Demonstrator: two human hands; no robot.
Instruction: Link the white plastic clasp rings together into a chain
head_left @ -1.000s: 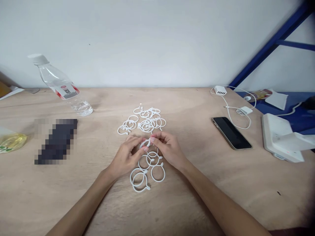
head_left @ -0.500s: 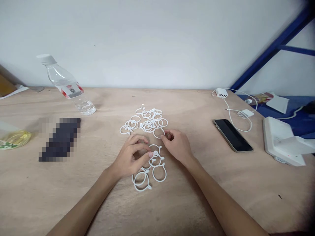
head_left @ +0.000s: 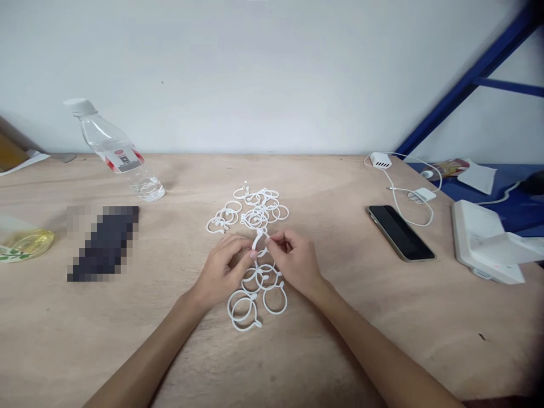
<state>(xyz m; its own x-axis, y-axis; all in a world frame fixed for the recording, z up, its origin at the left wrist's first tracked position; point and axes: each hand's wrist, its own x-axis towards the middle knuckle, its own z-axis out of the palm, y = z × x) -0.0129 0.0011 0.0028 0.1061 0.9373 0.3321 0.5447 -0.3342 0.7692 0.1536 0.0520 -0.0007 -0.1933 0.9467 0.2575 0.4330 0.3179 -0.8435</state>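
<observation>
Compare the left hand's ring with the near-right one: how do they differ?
The held ring is tilted up in the left fingers; the near-right ring lies flat on the table. The held ring is partly hidden; the near-right ring's loop shows whole. Both are white.

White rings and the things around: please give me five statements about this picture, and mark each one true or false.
1. The left hand pinches a white ring. True.
2. The right hand lies on the bottle's label. False: its fingertips are close to the pinched ring.
3. The phone has a dark screen. True.
4. None of the other white rings overlap. False: many overlap on the table.
5. The bottle has lost its cap. False: a white cap is on it.
</observation>
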